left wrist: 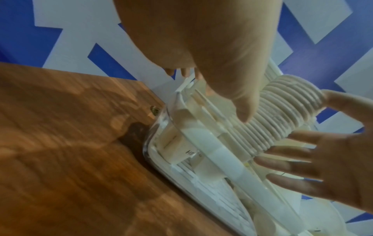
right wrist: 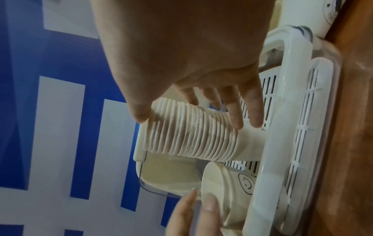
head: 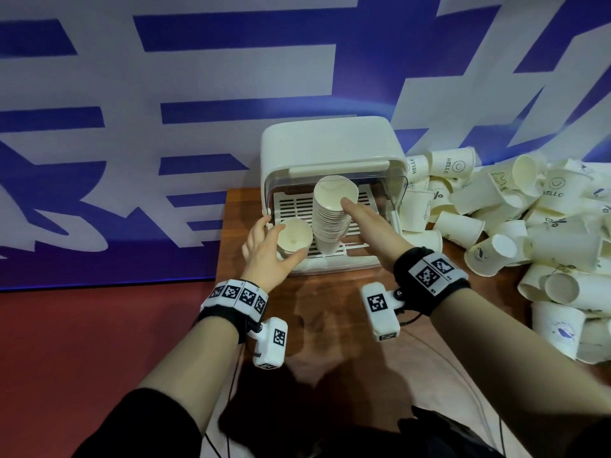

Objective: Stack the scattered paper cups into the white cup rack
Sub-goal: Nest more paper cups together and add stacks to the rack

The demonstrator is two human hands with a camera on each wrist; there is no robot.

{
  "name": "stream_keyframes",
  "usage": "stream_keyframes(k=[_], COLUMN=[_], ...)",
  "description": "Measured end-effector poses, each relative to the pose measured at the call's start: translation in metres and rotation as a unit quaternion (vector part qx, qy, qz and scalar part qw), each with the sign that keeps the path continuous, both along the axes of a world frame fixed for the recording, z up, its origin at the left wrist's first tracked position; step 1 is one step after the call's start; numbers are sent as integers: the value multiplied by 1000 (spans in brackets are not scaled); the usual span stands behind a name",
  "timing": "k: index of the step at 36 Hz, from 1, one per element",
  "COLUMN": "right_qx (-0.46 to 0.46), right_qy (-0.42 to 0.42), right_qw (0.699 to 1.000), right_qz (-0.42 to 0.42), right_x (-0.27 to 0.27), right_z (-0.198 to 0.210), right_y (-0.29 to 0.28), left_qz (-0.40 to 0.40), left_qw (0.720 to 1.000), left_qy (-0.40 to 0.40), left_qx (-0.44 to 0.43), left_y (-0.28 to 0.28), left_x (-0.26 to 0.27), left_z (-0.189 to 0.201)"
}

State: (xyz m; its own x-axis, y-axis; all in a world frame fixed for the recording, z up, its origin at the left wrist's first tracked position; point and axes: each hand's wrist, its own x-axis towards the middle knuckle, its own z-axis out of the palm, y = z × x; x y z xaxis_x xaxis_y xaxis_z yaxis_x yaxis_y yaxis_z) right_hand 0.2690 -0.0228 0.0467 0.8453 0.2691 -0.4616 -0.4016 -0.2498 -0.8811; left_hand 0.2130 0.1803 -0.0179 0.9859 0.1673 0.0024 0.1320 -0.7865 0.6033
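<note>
The white cup rack (head: 330, 143) stands open at the table's far edge, its slatted tray (head: 297, 206) showing. A tall stack of paper cups (head: 332, 223) stands on the tray. My right hand (head: 360, 219) is beside it with straight, spread fingers, and the thumb (right wrist: 141, 115) touches the top rim. Left of the stack sits a single paper cup (head: 294, 234), mouth up, with a smiley print (right wrist: 245, 183). My left hand (head: 267, 246) curves round this cup, thumb below and fingers at its far rim. The tall stack (left wrist: 286, 118) lies between both hands.
A large heap of loose paper cups (head: 529, 226) covers the right side of the wooden table (head: 330, 309), reaching the rack's right wall. The table's left edge (head: 221, 242) runs close to the rack. A blue and white banner (head: 165, 94) stands right behind.
</note>
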Motion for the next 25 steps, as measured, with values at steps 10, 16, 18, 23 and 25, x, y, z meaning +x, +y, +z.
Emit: stream_keyframes(k=[10,16,18,23,25], right_qx=[-17,-44,-46,-42,-28], right_qy=[-115,-160,-177,-208,-199], right_qw=[992,984,982,976,978], right_qz=[56,72,56,58,53], right_x=[9,14,13,4,3], right_z=[-6,-16,-18,-28,-30], right_y=[-7,-1,-3,-10,-13], left_qz=[-18,-62,-60,-45,-51], left_qw=[980,974,971,975,978], left_qy=[-136,-23,-31,-75,-69], left_qx=[-143,-217,-228,-205,-188], left_y=[-20,-36,-41,-50,-53], left_x=[14,24,25,26,27], left_z=[49,60,60,62,63])
